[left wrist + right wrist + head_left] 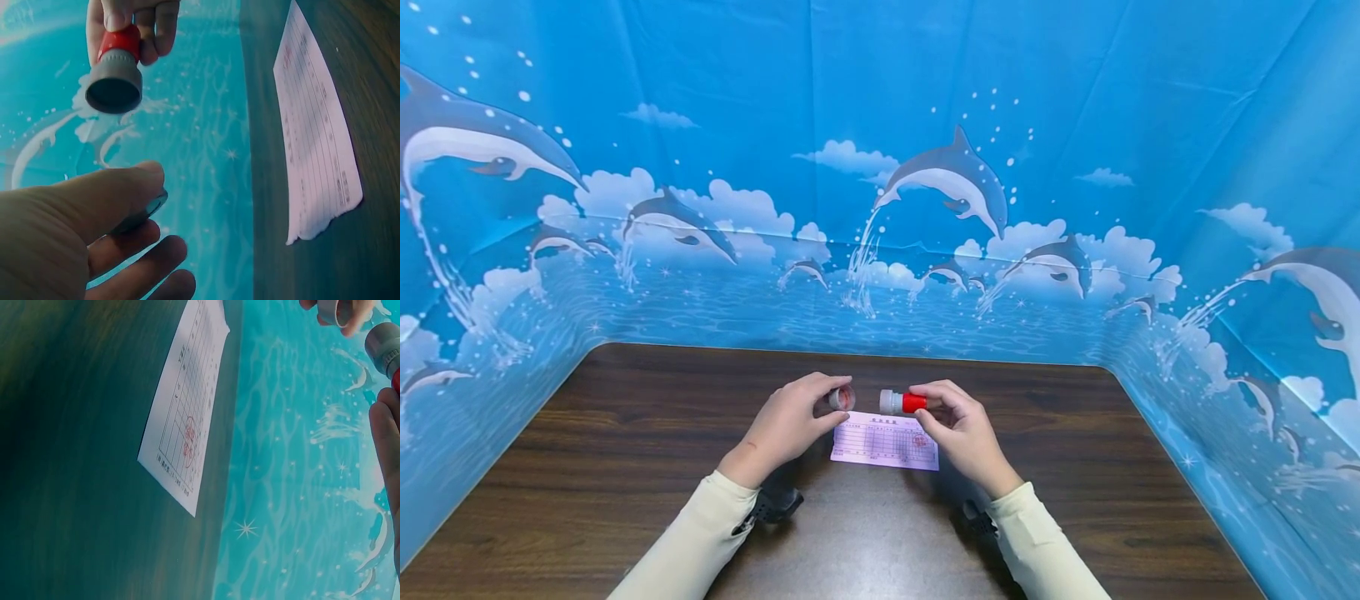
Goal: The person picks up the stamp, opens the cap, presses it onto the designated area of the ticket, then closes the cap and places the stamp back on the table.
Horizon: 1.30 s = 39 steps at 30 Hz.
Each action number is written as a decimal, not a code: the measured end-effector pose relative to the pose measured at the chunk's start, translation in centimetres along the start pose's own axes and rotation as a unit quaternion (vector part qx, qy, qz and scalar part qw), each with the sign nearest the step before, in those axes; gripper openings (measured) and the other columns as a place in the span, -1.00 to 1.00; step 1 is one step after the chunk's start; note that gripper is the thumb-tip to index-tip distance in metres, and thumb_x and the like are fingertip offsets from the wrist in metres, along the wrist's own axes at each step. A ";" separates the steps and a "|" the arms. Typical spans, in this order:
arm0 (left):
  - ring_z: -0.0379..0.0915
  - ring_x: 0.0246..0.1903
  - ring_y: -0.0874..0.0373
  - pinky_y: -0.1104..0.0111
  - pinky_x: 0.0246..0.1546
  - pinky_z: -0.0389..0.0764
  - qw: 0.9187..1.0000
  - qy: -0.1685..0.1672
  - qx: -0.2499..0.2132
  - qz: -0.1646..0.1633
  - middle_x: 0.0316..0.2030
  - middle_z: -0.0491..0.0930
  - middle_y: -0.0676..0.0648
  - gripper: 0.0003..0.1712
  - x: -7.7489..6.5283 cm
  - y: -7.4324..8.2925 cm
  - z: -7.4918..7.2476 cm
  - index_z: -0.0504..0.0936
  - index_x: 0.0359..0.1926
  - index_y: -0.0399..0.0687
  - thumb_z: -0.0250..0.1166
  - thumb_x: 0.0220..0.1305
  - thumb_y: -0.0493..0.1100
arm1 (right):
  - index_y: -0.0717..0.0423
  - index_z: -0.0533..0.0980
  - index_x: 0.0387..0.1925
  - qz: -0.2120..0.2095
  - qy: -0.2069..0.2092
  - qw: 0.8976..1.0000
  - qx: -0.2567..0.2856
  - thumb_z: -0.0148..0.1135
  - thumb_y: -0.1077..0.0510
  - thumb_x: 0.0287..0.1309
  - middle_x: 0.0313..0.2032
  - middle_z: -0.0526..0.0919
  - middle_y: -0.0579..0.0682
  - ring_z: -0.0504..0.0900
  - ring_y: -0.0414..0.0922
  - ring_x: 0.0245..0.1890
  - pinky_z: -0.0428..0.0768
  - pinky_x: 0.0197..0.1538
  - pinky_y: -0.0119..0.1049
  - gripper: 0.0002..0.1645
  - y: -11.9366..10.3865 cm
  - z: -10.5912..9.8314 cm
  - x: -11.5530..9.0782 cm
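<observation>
My left hand (784, 425) pinches a small clear round cap (842, 398) between thumb and fingers, its open end turned to the right. Opposite it, my right hand (964, 429) grips a stamp by its red handle (913, 403). The stamp's greyish head (114, 87) points at the cap, with a gap between them. Below both hands lies a pink printed form (880, 446) on the table. A round red stamp mark (189, 442) shows near one end of the form. In the left wrist view my thumb and fingers hide most of the cap.
The dark wooden table (625, 467) spreads out under both forearms. A blue curtain (737, 100) printed with dolphins and clouds rises behind the table and along both sides. Black straps with devices (778, 505) sit at my wrists, over pale sleeves.
</observation>
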<state>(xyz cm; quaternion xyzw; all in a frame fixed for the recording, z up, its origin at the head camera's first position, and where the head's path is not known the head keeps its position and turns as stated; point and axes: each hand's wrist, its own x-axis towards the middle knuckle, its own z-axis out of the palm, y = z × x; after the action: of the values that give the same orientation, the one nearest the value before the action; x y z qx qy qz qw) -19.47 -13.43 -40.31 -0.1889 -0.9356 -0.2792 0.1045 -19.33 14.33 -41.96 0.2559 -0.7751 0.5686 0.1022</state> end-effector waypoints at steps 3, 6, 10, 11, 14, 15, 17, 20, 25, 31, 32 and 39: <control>0.60 -0.16 0.22 0.26 -0.12 0.70 1.000 -0.006 -0.003 0.019 -0.08 0.63 0.09 -0.36 -0.1 0.5 0.0 0.58 0.38 0.06 0.50 0.30 -0.06 | 0.06 0.67 0.12 -0.008 -0.003 1.000 0.000 0.40 0.32 0.28 0.00 0.68 -0.06 0.73 -0.10 -0.13 0.74 -0.05 -0.23 -0.61 0.0 0.1 0.0; 0.60 -0.15 0.22 0.34 -0.16 0.70 0.999 -0.013 -0.009 0.030 -0.10 0.59 0.09 -0.30 -0.3 0.8 0.0 0.52 0.44 0.12 0.48 0.31 -0.03 | 0.06 0.67 0.12 -0.015 -0.003 1.000 -0.004 0.40 0.34 0.27 0.00 0.68 -0.06 0.73 -0.11 -0.13 0.74 -0.03 -0.25 -0.61 -0.1 0.2 0.0; 0.52 -0.20 0.20 0.43 -0.27 0.62 0.999 -0.032 -0.016 0.038 -0.09 0.56 0.05 -0.25 -0.4 1.1 -0.1 0.43 0.51 0.17 0.43 0.35 0.05 | 0.01 0.68 0.11 -0.015 -0.006 1.000 -0.009 0.40 0.33 0.28 0.01 0.68 -0.09 0.73 -0.10 -0.12 0.73 -0.02 -0.26 -0.61 -0.2 0.2 0.0; 0.50 -0.21 0.20 0.44 -0.29 0.60 0.998 -0.036 -0.018 0.041 -0.09 0.56 0.05 -0.25 -0.5 1.2 -0.1 0.41 0.52 0.18 0.41 0.37 0.07 | -0.01 0.67 0.11 -0.013 -0.007 1.000 -0.009 0.40 0.32 0.28 0.01 0.68 -0.09 0.73 -0.11 -0.12 0.73 -0.02 -0.25 -0.61 -0.3 0.3 0.0; 0.46 -0.23 0.24 0.46 -0.31 0.58 0.998 -0.047 -0.019 0.048 -0.09 0.53 0.07 -0.23 -0.5 1.4 -0.2 0.36 0.55 0.21 0.37 0.39 0.12 | 0.01 0.67 0.11 -0.013 -0.010 1.000 -0.012 0.40 0.33 0.28 0.01 0.68 -0.10 0.73 -0.11 -0.12 0.74 -0.03 -0.24 -0.61 -0.5 0.3 -0.1; 0.45 -0.24 0.25 0.46 -0.30 0.58 0.997 -0.048 -0.018 0.051 -0.09 0.53 0.08 -0.22 -0.5 1.5 -0.2 0.35 0.55 0.21 0.37 0.39 0.12 | 0.05 0.67 0.11 -0.016 -0.011 1.000 -0.012 0.39 0.34 0.28 0.01 0.68 -0.10 0.73 -0.11 -0.12 0.74 -0.03 -0.23 -0.61 -0.5 0.3 -0.1; 0.45 -0.25 0.26 0.45 -0.30 0.59 0.997 -0.049 -0.015 0.056 -0.09 0.52 0.09 -0.20 -0.5 1.6 -0.2 0.32 0.57 0.21 0.37 0.39 0.13 | 0.10 0.67 0.12 -0.022 -0.012 1.000 -0.013 0.39 0.35 0.28 0.01 0.68 -0.08 0.74 -0.11 -0.12 0.74 -0.03 -0.22 -0.62 -0.7 0.4 -0.1; 0.49 -0.21 0.24 0.40 -0.23 0.64 0.997 -0.043 -0.020 0.053 -0.07 0.56 0.08 -0.15 -0.4 1.8 -0.2 0.34 0.55 0.14 0.44 0.32 0.10 | 0.11 0.66 0.12 -0.030 -0.016 0.999 -0.013 0.40 0.34 0.28 0.01 0.68 -0.05 0.75 -0.11 -0.12 0.75 -0.04 -0.18 -0.62 -0.9 0.5 -0.1; 0.60 -0.15 0.23 0.30 -0.10 0.71 0.998 -0.021 -0.047 0.034 -0.08 0.66 0.05 -0.29 -0.5 2.2 -0.2 0.52 0.30 0.05 0.58 0.17 0.03 | 0.09 0.66 0.12 -0.034 -0.021 0.999 -0.015 0.39 0.34 0.28 0.01 0.68 -0.03 0.75 -0.11 -0.12 0.75 -0.04 -0.18 -0.61 -1.1 0.6 -0.1; 0.60 -0.22 0.23 0.30 -0.14 0.73 0.997 0.004 -0.050 0.051 -0.14 0.65 0.09 -0.46 -0.5 2.4 -0.2 0.60 0.10 0.06 0.61 0.14 -0.02 | 0.05 0.66 0.13 -0.033 -0.025 0.999 -0.013 0.39 0.34 0.29 0.01 0.68 -0.09 0.75 -0.13 -0.11 0.74 -0.01 -0.17 -0.60 -1.3 0.7 -0.2; 0.60 -0.22 0.23 0.28 -0.14 0.73 0.997 0.006 -0.050 0.056 -0.14 0.66 0.10 -0.46 -0.5 2.4 -0.2 0.61 0.10 0.06 0.61 0.13 -0.03 | 0.05 0.66 0.13 -0.033 -0.026 0.999 -0.013 0.39 0.33 0.29 0.01 0.68 -0.09 0.75 -0.13 -0.11 0.74 -0.01 -0.17 -0.60 -1.4 0.7 -0.2; 0.59 -0.23 0.27 0.24 -0.14 0.75 0.996 0.015 -0.049 0.079 -0.11 0.67 0.09 -0.45 -0.6 2.5 -0.2 0.64 0.10 0.05 0.63 0.10 -0.04 | 0.11 0.65 0.13 -0.034 -0.029 0.999 -0.014 0.40 0.34 0.27 0.01 0.68 -0.09 0.75 -0.13 -0.12 0.74 0.00 -0.24 -0.60 -1.6 0.7 -0.3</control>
<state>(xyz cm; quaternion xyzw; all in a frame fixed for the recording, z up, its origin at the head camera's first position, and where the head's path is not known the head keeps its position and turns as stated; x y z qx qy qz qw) -17.87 -11.77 -39.07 -0.2627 -0.9014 -0.3183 0.1311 -18.13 13.36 -41.00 0.2969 -0.7763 0.5465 0.1026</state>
